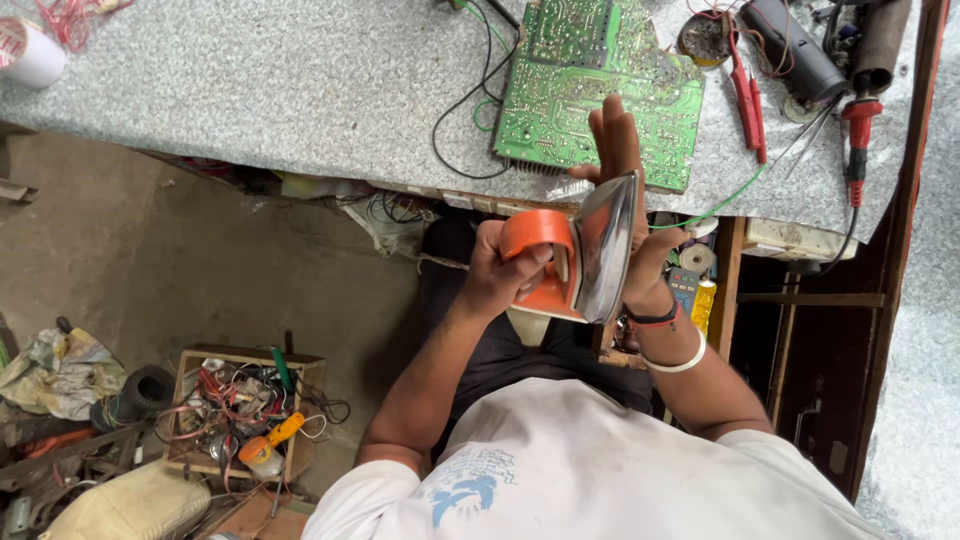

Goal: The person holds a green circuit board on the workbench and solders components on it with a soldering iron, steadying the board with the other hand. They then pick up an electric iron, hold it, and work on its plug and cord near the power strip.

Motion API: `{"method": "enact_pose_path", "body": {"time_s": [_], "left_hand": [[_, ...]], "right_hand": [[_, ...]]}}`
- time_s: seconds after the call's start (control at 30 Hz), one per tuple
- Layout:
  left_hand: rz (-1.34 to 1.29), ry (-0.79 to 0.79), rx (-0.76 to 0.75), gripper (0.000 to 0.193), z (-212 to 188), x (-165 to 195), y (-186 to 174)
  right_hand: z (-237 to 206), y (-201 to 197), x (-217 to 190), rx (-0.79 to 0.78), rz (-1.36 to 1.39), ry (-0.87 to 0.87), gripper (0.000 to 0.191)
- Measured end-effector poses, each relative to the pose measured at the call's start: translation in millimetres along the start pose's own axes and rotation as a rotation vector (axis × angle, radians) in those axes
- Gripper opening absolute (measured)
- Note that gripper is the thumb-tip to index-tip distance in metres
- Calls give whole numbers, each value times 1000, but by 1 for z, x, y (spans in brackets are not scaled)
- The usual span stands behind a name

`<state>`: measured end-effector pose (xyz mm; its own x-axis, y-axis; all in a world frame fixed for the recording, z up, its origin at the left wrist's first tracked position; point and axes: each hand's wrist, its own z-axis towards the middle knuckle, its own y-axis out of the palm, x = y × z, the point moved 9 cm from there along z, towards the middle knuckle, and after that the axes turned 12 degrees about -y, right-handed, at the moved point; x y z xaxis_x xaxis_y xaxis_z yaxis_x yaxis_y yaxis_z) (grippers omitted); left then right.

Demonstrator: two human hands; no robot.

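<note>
— What have you got there?
— An iron, held on edge above my lap, just below the bench.
— Both hands on it?
— My left hand grips the orange handle; my right hand lies open, flat against the soleplate. A green circuit board lies just beyond.

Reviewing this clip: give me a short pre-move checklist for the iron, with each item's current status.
1. Left hand grips the orange handle: ok.
2. Right hand flat against the soleplate: ok.
3. Clothes iron held clear of the circuit board: ok.
4. Iron's cord unplugged: cannot tell.
5. Soleplate cool: cannot tell.
6. Free space on the speckled bench: ok.
</note>
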<state>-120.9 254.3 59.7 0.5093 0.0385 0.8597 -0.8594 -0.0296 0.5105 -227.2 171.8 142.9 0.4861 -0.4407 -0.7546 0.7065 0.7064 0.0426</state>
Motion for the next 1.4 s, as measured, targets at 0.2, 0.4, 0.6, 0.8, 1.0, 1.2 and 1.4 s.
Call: {"method": "enact_pose_path", "body": {"time_s": [0.2, 0.4, 0.6, 0.8, 1.0, 1.2, 1.4], "left_hand": [[29, -20, 82, 25, -5, 7, 0], [-23, -41, 116, 25, -9, 5, -2], [19, -126, 229, 24, -12, -8, -8], [-155, -57, 379, 11, -17, 0, -36], [-236, 101, 497, 25, -31, 30, -72], [-198, 122, 484, 33, -31, 37, -80], [-169, 122, 578, 36, -45, 40, -97]], "right_hand": [[-10, 4, -9, 8, -38, -106, 106], [-27, 8, -11, -12, -55, -144, 108], [-37, 5, 8, 8, 74, -27, 107], [-80, -14, 10, -338, -568, -10, 73], [-120, -216, 4, 535, -699, 155, 16], [-153, -190, 54, 24, -1302, 325, 36], [-161, -193, 77, 239, -935, 455, 38]]}}
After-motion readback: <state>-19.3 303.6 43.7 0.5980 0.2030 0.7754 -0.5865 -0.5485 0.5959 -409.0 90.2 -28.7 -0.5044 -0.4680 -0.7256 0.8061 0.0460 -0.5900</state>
